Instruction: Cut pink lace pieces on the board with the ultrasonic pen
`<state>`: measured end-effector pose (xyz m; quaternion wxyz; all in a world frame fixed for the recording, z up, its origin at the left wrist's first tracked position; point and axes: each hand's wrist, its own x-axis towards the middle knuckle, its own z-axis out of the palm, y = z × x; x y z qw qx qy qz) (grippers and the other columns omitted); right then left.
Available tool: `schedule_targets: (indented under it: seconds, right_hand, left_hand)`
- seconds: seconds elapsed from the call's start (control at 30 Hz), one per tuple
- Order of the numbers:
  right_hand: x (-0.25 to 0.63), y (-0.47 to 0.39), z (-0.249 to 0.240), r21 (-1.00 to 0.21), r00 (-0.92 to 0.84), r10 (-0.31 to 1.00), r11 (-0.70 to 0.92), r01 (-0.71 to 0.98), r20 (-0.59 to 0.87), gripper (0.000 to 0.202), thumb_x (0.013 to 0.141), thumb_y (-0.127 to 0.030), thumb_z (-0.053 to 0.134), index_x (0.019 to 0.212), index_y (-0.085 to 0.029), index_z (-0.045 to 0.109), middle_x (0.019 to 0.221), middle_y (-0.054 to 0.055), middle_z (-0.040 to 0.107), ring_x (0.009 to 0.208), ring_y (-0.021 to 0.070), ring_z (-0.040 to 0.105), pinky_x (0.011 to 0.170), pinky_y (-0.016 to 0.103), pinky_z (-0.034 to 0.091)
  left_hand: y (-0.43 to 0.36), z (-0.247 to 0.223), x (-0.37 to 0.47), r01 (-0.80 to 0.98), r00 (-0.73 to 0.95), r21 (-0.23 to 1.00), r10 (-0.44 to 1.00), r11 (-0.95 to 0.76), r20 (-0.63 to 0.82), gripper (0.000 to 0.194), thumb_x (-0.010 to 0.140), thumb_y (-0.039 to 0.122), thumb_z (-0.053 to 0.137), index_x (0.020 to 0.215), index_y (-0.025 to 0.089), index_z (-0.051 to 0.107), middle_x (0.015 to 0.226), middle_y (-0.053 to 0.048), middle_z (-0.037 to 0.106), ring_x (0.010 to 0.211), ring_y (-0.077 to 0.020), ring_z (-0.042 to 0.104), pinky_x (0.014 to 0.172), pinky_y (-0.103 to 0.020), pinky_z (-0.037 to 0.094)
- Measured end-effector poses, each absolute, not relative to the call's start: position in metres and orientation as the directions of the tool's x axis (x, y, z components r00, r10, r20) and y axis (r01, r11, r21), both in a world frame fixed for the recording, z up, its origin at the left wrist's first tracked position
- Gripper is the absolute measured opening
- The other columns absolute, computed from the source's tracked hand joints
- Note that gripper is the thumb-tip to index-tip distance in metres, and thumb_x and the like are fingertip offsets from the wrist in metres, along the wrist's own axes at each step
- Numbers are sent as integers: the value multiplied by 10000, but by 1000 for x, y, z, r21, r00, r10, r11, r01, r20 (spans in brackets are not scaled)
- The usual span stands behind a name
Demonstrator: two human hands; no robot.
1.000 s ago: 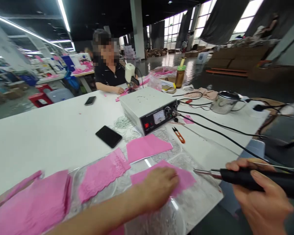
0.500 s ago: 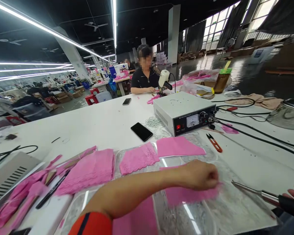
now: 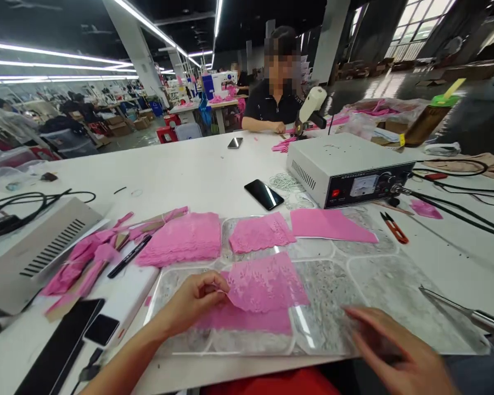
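My left hand [image 3: 203,299] pinches the left edge of a pink lace piece [image 3: 267,282], which overlaps a plain pink fabric piece [image 3: 251,322] on the clear-covered mat [image 3: 325,296]. Over the mat's front edge, my right hand [image 3: 391,340] holds nothing, its fingers apart and slightly blurred. Beyond the lace lie a stack of pink lace pieces [image 3: 185,236], a smaller lace piece [image 3: 261,233] and a plain pink piece [image 3: 331,225]. A pointed metal tool with a black handle [image 3: 469,312] rests at the mat's right.
A grey control box [image 3: 349,164] stands behind the mat, near a black phone [image 3: 264,194]. Orange snips [image 3: 394,227] lie at right. Another grey box [image 3: 37,252], pink strips [image 3: 78,258] and a marker [image 3: 129,256] are at left. A person [image 3: 275,93] sits across the table.
My left hand has moved from the right side to the left and now holds lace over the plain piece. My right hand has come away from the black-handled tool. The view has shifted.
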<state>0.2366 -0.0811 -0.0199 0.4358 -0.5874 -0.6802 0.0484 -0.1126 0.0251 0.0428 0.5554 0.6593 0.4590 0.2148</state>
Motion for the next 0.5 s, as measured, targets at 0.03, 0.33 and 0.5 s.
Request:
schedule_targets:
  seconds: [0.03, 0.33, 0.5]
  right_hand:
    - [225, -71, -16, -497, -64, 822, 402, 769, 566, 213, 867, -353, 613, 1041, -270, 704, 938, 45, 741, 756, 194, 727, 621, 252, 612]
    - [192, -22, -12, -299, -364, 722, 612, 732, 588, 150, 918, -165, 511, 906, -233, 644, 834, 46, 690, 749, 172, 689, 637, 269, 587]
    - [185, -32, -4, -309, -381, 695, 651, 693, 610, 113, 921, -217, 535, 936, -231, 646, 855, 51, 700, 750, 170, 701, 656, 255, 593]
  left_hand:
    - [21, 40, -117, 373, 480, 927, 849, 31, -221, 207, 857, 377, 595, 845, 171, 601, 792, -22, 637, 727, -143, 618, 681, -267, 512]
    - [19, 35, -136, 433, 532, 870, 846, -235, -36, 120, 867, 195, 522, 809, 178, 626, 945, -44, 650, 835, -150, 603, 725, -252, 455]
    - [15, 38, -155, 486, 585, 798, 811, -357, 7, 203, 873, 111, 490, 838, 193, 673, 1069, -49, 614, 926, -147, 596, 810, -265, 451]
